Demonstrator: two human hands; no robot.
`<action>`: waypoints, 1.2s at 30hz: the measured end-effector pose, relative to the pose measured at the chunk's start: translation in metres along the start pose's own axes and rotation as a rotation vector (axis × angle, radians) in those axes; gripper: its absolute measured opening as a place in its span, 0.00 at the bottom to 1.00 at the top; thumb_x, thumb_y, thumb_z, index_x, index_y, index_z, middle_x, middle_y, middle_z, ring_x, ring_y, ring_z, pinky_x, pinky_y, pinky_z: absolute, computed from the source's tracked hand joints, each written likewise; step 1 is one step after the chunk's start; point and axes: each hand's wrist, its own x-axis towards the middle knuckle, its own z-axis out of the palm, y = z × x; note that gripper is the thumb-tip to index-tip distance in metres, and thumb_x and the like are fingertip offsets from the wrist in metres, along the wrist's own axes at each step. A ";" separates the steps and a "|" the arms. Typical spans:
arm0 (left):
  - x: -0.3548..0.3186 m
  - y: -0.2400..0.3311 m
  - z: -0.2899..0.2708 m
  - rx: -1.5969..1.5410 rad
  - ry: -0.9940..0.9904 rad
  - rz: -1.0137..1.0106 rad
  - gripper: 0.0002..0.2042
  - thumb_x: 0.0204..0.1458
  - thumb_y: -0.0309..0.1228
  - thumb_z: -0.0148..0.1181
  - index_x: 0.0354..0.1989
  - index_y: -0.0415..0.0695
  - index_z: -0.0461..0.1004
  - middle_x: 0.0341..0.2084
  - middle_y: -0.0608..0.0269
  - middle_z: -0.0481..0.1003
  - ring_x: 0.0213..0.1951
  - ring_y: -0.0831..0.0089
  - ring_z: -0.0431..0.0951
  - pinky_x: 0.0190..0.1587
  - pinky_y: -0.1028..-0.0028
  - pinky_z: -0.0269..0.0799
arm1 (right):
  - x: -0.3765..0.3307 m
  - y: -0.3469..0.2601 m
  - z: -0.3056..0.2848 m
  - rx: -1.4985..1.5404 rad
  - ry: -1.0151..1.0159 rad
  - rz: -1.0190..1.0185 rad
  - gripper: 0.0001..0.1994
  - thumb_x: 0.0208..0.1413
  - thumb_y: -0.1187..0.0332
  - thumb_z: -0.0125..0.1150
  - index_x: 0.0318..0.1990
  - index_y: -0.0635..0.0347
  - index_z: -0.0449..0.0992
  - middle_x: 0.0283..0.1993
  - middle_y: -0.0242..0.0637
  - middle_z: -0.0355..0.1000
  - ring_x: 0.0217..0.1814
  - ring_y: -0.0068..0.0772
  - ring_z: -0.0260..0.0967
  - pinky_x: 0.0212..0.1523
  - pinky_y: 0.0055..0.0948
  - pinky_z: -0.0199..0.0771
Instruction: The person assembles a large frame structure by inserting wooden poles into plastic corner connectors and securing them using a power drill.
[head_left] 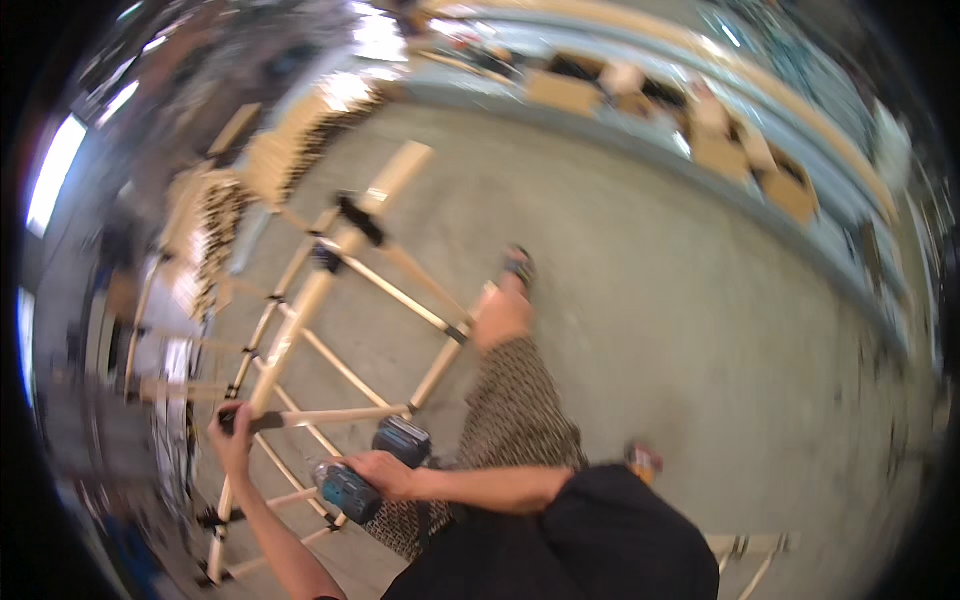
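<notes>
A frame of cream-coloured pipes [338,362] with black joints stands on the floor at my left, tilted across the view. My left hand [233,447] is closed around a black pipe joint [266,421] at the near end of the frame's thick upper pipe. In my right hand [384,473] is a teal and black cordless driver [350,492], its battery end toward the far side and its front pointing left. The driver's tip lies close to the frame's lower pipes; whether it touches one cannot be told.
Stacks of cream pipes [282,152] lie at the far left, blurred. Cardboard boxes [562,92] stand along a long grey rack at the back right. Part of another pipe frame [748,545] shows at the lower right. My foot [518,265] stands beside the frame on the grey floor [690,330].
</notes>
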 end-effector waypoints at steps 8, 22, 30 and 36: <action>-0.013 -0.026 -0.046 -0.081 0.080 -0.067 0.14 0.58 0.41 0.64 0.40 0.42 0.80 0.27 0.70 0.75 0.18 0.88 0.63 0.16 0.82 0.48 | -0.006 -0.009 0.002 -0.155 0.150 0.074 0.19 0.38 0.67 0.68 0.42 0.59 0.75 0.30 0.45 0.75 0.35 0.51 0.78 0.35 0.46 0.77; 0.070 -0.046 -0.069 -0.039 -0.022 -0.254 0.17 0.60 0.37 0.60 0.47 0.33 0.79 0.38 0.56 0.81 0.41 0.71 0.81 0.46 0.76 0.74 | 0.010 0.048 0.010 -0.045 0.407 0.295 0.19 0.39 0.63 0.70 0.39 0.61 0.72 0.31 0.50 0.75 0.35 0.55 0.78 0.35 0.49 0.78; 0.064 -0.021 -0.023 -0.127 0.070 -0.174 0.15 0.60 0.41 0.61 0.43 0.41 0.82 0.28 0.69 0.79 0.19 0.89 0.64 0.20 0.85 0.51 | 0.015 0.031 -0.026 0.144 0.732 0.150 0.20 0.38 0.65 0.71 0.40 0.61 0.74 0.30 0.49 0.76 0.35 0.55 0.77 0.34 0.46 0.77; 0.032 0.004 -0.012 -0.047 0.115 -0.200 0.15 0.57 0.44 0.64 0.39 0.43 0.83 0.19 0.77 0.68 0.16 0.89 0.60 0.18 0.83 0.49 | 0.014 -0.061 -0.126 0.298 0.935 -0.107 0.18 0.41 0.64 0.69 0.39 0.62 0.73 0.31 0.49 0.74 0.34 0.53 0.76 0.33 0.42 0.75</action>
